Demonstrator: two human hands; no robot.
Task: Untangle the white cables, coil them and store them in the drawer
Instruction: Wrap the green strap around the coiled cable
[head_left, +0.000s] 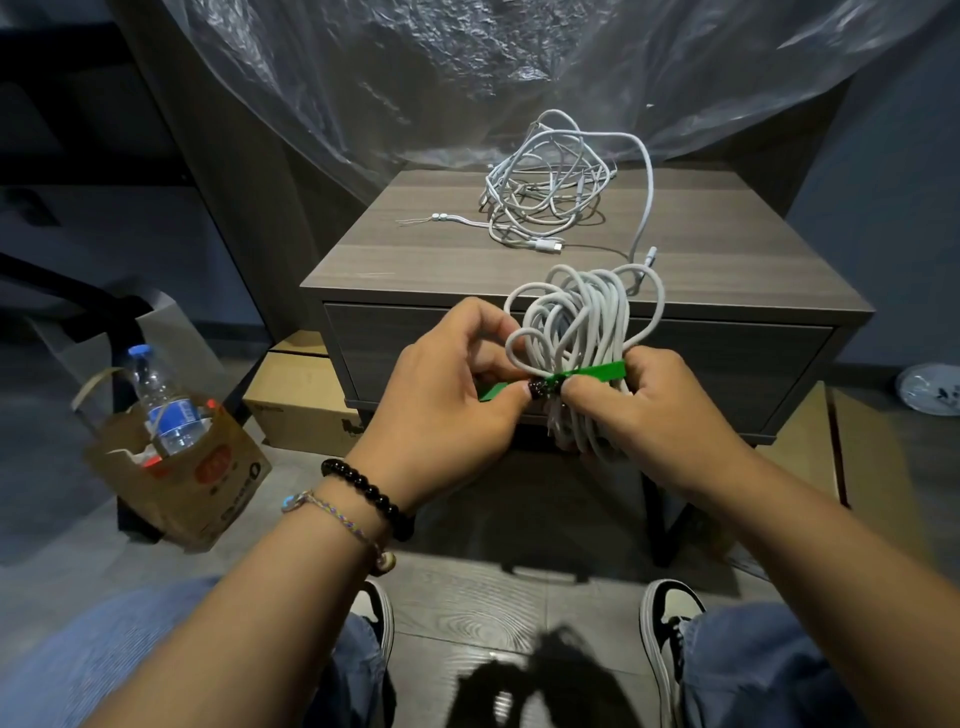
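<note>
At the centre of the frame both hands meet in front of the desk (415, 260), working on a coil (576, 332) of white cable. The left hand (447, 395) sits just left of the coil, fingers curled, its thumb and forefinger pinching the left end of a green strap (597, 372) that crosses the coil's middle. The right hand (639, 410) is on the coil's right side, fingers wrapped round the lower half of the bundle, its thumb pressing on the strap. The coil's loops fan up above both hands, and its lower loops hang below them. One strand runs from the coil's top right up onto the desk.

A second heap, the tangle (545, 192) of white cable, lies on the desk top in the upper centre, well apart from the hands, with a plug end lying toward the front. The drawer (395, 343) in the desk front is closed, directly behind the hands.

Crinkled clear plastic sheet (467, 67) hangs across the top. At the lower left a paper bag (208, 467) on the floor holds a water bottle (161, 400); a cardboard box (296, 400) lies beside the desk's foot. The left wrist wears a bead bracelet (369, 493) and a braided one.
</note>
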